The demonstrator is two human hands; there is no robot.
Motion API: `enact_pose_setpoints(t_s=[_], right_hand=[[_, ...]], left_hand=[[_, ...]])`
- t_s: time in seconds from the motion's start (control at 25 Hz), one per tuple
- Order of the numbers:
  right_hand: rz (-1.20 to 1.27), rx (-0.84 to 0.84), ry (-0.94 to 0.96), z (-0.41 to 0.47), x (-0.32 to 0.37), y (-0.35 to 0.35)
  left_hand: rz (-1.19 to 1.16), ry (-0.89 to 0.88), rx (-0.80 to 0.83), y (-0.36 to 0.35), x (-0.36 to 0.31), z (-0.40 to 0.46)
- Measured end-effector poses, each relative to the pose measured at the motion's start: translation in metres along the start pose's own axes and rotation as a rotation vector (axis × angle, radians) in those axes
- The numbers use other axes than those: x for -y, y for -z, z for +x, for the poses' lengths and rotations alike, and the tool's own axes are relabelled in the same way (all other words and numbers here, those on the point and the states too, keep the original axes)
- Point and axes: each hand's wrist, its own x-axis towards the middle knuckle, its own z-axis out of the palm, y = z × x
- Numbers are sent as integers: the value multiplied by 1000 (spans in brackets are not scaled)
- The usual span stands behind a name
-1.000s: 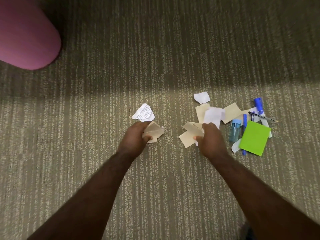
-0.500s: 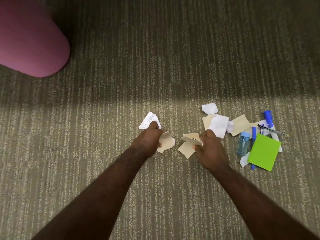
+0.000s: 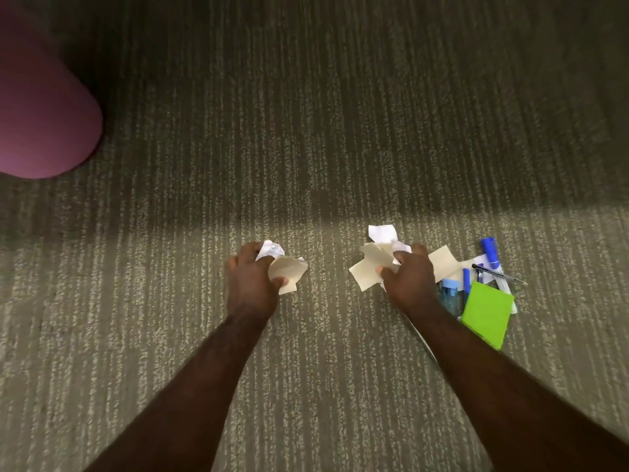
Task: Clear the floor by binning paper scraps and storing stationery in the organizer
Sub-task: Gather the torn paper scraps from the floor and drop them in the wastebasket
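My left hand [image 3: 250, 279] grips a bunch of scraps: a cream paper piece [image 3: 288, 270] and a white lined scrap [image 3: 272, 248] tucked behind it. My right hand [image 3: 408, 279] holds several cream paper scraps [image 3: 369, 267] low over the carpet. A white scrap [image 3: 381, 232] lies just beyond that hand, and another cream scrap [image 3: 444, 264] lies to its right. Beside it sits the stationery: a green sticky-note pad [image 3: 487, 315], a blue marker [image 3: 492, 255], a blue pen [image 3: 466, 279], a dark pen [image 3: 498, 274] and a small clear tube with a light blue cap [image 3: 449, 294].
A large pink rounded object [image 3: 41, 110] fills the upper left. Striped grey-green carpet [image 3: 306, 148] covers the whole floor, darker in shadow toward the far side. No bin or organizer is in view.
My left hand has gathered the white lined scrap in with the cream piece. My right hand has reached forward and bunched more cream scraps from the pile.
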Motion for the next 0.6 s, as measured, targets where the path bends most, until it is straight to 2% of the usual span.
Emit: enact_pose_setpoints(t_s=[0.2, 0.36, 0.48, 0.6], right_hand=[[107, -82, 26, 6, 1, 11], [192, -4, 126, 14, 4, 13], [151, 67, 110, 28, 7, 10], [111, 77, 93, 40, 9, 9]], left_hand=[[-205, 72, -63, 16, 6, 24], [-406, 61, 3, 20, 3, 15], [-704, 82, 90, 18, -5, -7], [-821, 113, 109, 14, -9, -21]])
